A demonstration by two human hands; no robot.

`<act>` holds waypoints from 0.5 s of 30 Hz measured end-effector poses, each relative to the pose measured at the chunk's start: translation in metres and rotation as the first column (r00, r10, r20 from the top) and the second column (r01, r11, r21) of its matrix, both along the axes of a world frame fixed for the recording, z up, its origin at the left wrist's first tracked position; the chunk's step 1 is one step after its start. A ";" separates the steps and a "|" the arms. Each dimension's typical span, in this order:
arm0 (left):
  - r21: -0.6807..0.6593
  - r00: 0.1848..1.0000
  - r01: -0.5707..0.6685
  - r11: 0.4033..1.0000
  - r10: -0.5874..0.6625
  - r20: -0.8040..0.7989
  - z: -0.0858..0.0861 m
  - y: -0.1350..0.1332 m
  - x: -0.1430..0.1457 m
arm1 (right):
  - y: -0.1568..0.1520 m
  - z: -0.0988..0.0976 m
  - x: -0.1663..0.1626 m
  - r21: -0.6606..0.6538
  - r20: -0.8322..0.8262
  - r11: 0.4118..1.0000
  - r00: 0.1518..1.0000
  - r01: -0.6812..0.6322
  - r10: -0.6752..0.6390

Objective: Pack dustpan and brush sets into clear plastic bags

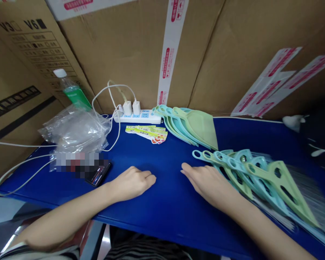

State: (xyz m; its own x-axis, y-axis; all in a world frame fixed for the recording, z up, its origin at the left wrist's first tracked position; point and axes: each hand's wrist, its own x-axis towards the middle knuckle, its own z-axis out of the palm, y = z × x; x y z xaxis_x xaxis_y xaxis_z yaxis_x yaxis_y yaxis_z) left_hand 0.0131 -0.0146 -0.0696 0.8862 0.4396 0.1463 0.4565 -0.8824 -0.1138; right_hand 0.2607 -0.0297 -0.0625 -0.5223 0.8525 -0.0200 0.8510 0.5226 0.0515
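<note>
My left hand point(134, 183) rests on the blue tabletop in a loose fist, with nothing showing in it. Across a short gap lies my right hand point(208, 182), palm down, its fingers bent together and nothing visible in them. Just beside and partly behind the right hand is a row of pale green and light blue hand brushes point(269, 173), with ring-ended handles and pale bristles. Farther back, overlapping green and blue dustpans point(202, 124) lie in a fanned stack. Several yellow-and-white paper labels point(147, 133) are spread to the left of the dustpans.
A white power strip point(148, 116) with plugged-in chargers stands against the cardboard wall point(135, 54). Crumpled clear plastic bags point(78, 128), a green-labelled bottle point(74, 92), loose white cables and a phone point(99, 173) occupy the left. The table's front edge runs close to my body.
</note>
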 end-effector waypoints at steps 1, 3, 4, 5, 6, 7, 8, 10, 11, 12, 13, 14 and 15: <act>-0.011 0.999 -0.020 1.000 0.020 -0.026 0.001 0.001 0.000 | 0.001 0.000 0.000 0.018 0.011 1.000 1.000 0.004 -0.004; -0.020 0.996 -0.063 0.998 0.061 -0.069 0.001 0.003 -0.001 | 0.002 -0.001 0.000 0.047 0.017 0.999 1.000 0.007 -0.008; -0.016 0.994 -0.080 0.997 0.079 -0.080 0.001 0.004 -0.001 | 0.002 -0.001 0.000 0.055 0.015 0.998 1.000 0.005 -0.006; -0.010 0.992 -0.095 0.995 0.093 -0.083 0.001 0.004 -0.001 | 0.002 -0.001 0.000 0.062 0.009 0.998 1.000 0.003 -0.003; -0.004 0.992 -0.103 0.995 0.103 -0.080 0.001 0.005 0.000 | 0.003 -0.001 0.000 0.066 0.000 0.998 1.000 0.000 0.000; 0.002 0.992 -0.107 0.994 0.107 -0.071 0.001 0.004 0.000 | 0.003 0.000 0.000 0.070 -0.012 0.998 1.000 -0.003 0.004; 0.009 0.993 -0.106 0.994 0.106 -0.060 0.001 0.004 0.000 | 0.004 0.000 -0.001 0.072 -0.027 0.997 1.000 -0.006 0.008; 0.024 0.994 -0.100 0.995 0.101 -0.038 0.001 0.004 0.001 | 0.004 0.002 -0.001 0.065 -0.057 0.998 0.998 -0.016 0.020; 0.030 0.995 -0.097 0.995 0.098 -0.031 0.002 0.003 0.002 | 0.005 0.002 -0.002 0.056 -0.065 0.998 0.998 -0.021 0.024; 0.034 0.995 -0.097 0.995 0.098 -0.026 0.002 0.003 0.002 | 0.005 0.003 -0.002 0.043 -0.066 0.999 0.998 -0.021 0.024; 0.036 0.994 -0.102 0.994 0.103 -0.023 0.003 0.003 0.003 | 0.005 0.004 -0.003 0.029 -0.059 0.999 0.998 -0.018 0.020; 0.035 0.994 -0.107 0.994 0.108 -0.022 0.003 0.004 0.003 | 0.005 0.004 -0.004 0.010 -0.045 1.000 0.999 -0.011 0.011; 0.031 0.993 -0.113 0.993 0.114 -0.024 0.004 0.004 0.003 | 0.005 0.005 -0.005 -0.008 -0.027 1.000 1.000 0.001 -0.001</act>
